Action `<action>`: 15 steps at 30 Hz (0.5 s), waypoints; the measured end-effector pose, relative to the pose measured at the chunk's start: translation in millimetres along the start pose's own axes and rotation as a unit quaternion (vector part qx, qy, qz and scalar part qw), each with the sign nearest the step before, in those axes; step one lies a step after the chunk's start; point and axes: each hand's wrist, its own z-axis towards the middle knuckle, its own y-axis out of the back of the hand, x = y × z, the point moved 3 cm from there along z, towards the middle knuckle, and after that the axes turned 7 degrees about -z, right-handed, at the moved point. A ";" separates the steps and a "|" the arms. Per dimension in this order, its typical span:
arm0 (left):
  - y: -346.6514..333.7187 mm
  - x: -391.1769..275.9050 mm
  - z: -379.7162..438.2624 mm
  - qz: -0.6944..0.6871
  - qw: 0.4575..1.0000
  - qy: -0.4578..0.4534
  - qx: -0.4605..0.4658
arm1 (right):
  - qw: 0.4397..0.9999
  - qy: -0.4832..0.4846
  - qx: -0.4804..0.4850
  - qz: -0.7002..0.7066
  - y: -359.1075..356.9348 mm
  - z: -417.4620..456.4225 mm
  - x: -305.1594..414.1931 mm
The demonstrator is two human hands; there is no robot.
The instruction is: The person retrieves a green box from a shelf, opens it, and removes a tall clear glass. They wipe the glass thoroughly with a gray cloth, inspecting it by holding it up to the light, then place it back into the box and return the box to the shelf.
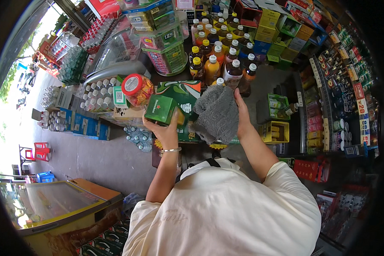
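Observation:
My left hand [166, 132] grips a small green Heineken box [159, 108] between thumb and fingers. A grey fuzzy cloth [218, 113] hangs in a bunched fold at my right hand [243, 115]; the thumb side shows at its edge and the other fingers are hidden behind it. Below both hands lies a green printed carton [184, 88], partly covered by the box and the cloth. Just beyond the cloth stand several drink bottles [212, 68] with white and yellow caps. A red-lidded jar of wrapped sweets [137, 89] rests beside the green box.
A clear tiered display case [166, 56] rises behind the carton. Packs of white-capped bottles [97, 96] stand at left, with shrink-wrapped water bottles [139, 137] lower down. Shelves of drinks [336, 105] line the right. A yellow-edged chest freezer [64, 204] stands at lower left.

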 end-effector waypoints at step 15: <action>43.9 -5.3 -4.2 0.140 0.956 -0.047 0.253 | 0.828 0.002 -0.124 -0.547 185.8 32.0 -30.8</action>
